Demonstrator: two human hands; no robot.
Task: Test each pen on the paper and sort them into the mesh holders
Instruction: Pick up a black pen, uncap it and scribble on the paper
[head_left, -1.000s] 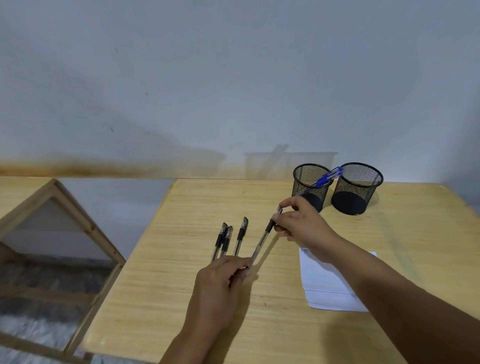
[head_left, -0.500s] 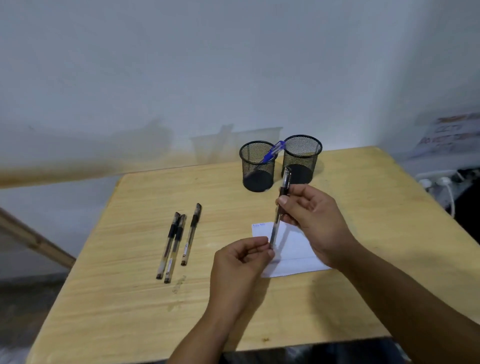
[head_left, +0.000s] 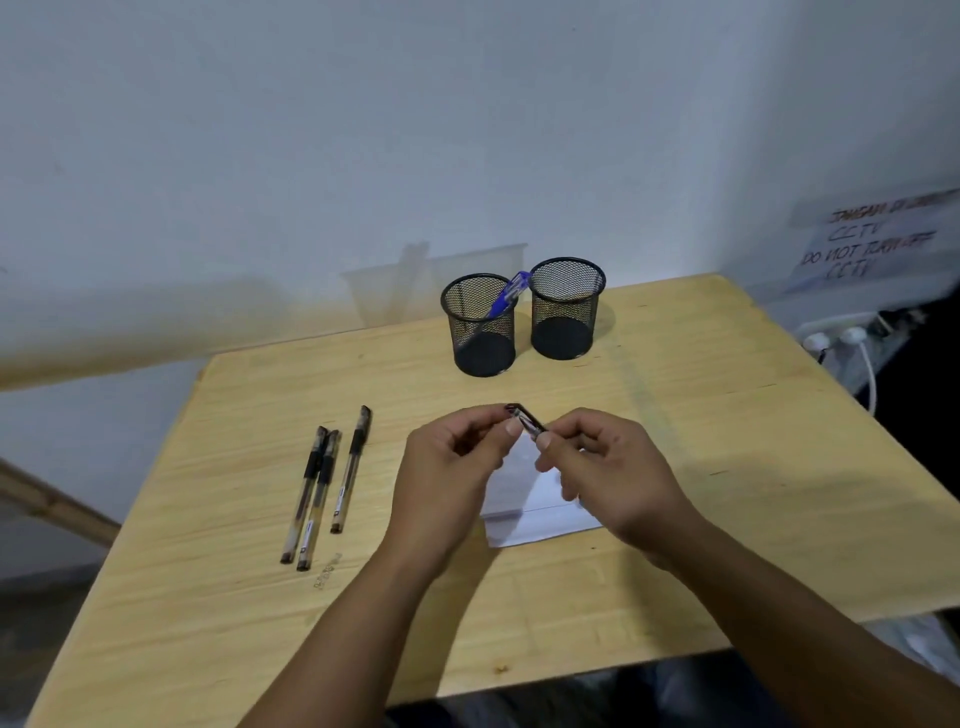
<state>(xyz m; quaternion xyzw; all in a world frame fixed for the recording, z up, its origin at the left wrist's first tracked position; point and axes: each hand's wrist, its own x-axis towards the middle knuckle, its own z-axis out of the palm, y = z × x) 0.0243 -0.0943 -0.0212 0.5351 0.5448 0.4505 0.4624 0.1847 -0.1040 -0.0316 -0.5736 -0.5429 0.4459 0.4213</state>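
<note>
Both hands hold one black pen (head_left: 524, 420) above the white paper (head_left: 540, 512) in the middle of the table. My left hand (head_left: 447, 467) pinches its capped far end and my right hand (head_left: 608, 467) grips the barrel, most of which is hidden in the fingers. Three more black pens (head_left: 324, 483) lie side by side to the left. Two black mesh holders stand at the back: the left holder (head_left: 480, 327) has a blue pen (head_left: 509, 296) leaning in it, the right holder (head_left: 565, 309) looks empty.
The wooden table (head_left: 727, 415) stands against a white wall. Off its right edge are white plugs and a cable (head_left: 852, 348) below a handwritten paper sign (head_left: 872, 244). A wooden frame bar (head_left: 52, 504) shows at the far left.
The pen has gone from upright to a short, foreshortened slant between both hands, which have closed together over the paper. The camera has shifted right and down.
</note>
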